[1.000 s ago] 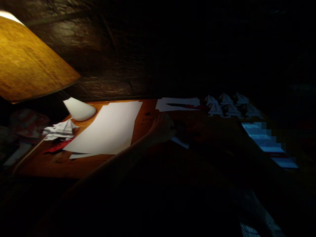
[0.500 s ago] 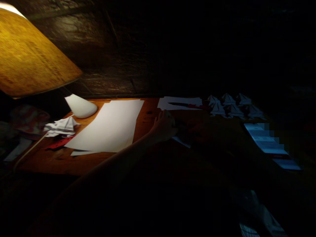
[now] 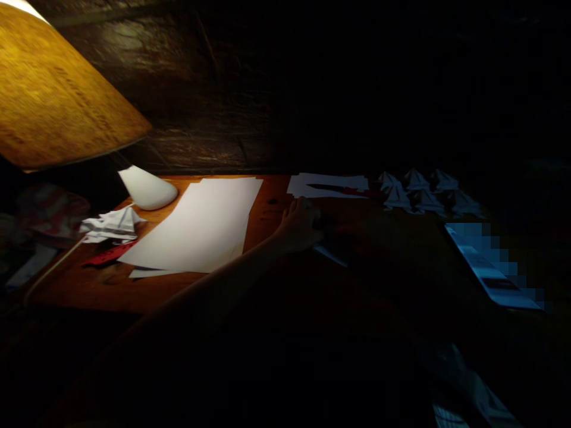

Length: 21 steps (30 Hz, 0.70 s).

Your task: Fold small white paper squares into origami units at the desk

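My left hand [image 3: 300, 227] reaches over the wooden table with its fingers bent and closed around a folded piece of paper [image 3: 329, 255]. Only a pale, narrow corner of that paper shows below the hand; the rest is covered or lost in the dark. My right hand [image 3: 352, 229] is a faint dark shape close to the left one, and its fingers cannot be made out. Just beyond the hands lie small paper sheets [image 3: 330, 178] with a red-handled knife [image 3: 336, 189] on top. Several folded paper figures [image 3: 419, 193] stand in two rows to the right.
Large white sheets [image 3: 200, 226] lie left of my arm on the table [image 3: 151, 291]. A lamp [image 3: 149, 189] with a yellow shade [image 3: 62, 95] leans over the left side, near a crumpled folded paper [image 3: 113, 224] and a red object [image 3: 109, 254]. A phone-like bright screen [image 3: 486, 261] lies at the right.
Both hands stay in nearly the same place. Less of the paper's corner shows below my left hand, and it looks narrower. The whole view has shifted slightly.
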Motion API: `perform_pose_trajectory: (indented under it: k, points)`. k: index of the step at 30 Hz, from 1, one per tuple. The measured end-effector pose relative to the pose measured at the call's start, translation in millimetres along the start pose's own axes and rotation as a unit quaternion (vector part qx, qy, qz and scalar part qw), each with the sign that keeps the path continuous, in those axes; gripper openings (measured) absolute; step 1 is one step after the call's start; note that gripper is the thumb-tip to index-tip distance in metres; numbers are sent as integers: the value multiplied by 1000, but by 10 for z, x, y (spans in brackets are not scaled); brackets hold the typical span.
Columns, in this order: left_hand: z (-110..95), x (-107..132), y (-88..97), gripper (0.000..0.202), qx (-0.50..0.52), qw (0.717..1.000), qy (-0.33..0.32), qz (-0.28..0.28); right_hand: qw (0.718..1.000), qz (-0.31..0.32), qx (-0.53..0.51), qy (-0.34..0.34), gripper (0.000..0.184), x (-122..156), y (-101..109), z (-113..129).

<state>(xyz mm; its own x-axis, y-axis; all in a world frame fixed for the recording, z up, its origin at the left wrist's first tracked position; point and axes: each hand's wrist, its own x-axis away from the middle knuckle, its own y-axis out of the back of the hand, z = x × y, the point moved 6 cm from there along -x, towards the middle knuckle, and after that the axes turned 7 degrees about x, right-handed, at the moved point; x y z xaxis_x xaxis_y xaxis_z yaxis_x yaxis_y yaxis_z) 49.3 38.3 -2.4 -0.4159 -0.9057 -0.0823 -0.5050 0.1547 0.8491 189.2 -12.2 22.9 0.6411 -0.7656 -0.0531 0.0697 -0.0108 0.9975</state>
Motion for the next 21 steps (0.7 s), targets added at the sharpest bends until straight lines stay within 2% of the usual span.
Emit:
perform_pose_trajectory:
  k: [5,11,16,21]
  points:
    - [22,-29,-1,27,14,1000,-13,-1,1000,-1,10,10,25,9,8,-9]
    - [33,-65,-23,26,25,997,-67,-21,999,-2,29,32,20,39,78,78]
    - [32,-79,-24,27,56,993,-105,-26,1000,-7,7,22,20,104,33,93]
    - [39,-94,-4,20,86,987,-131,-27,1000,1,0,15,36,126,15,80]
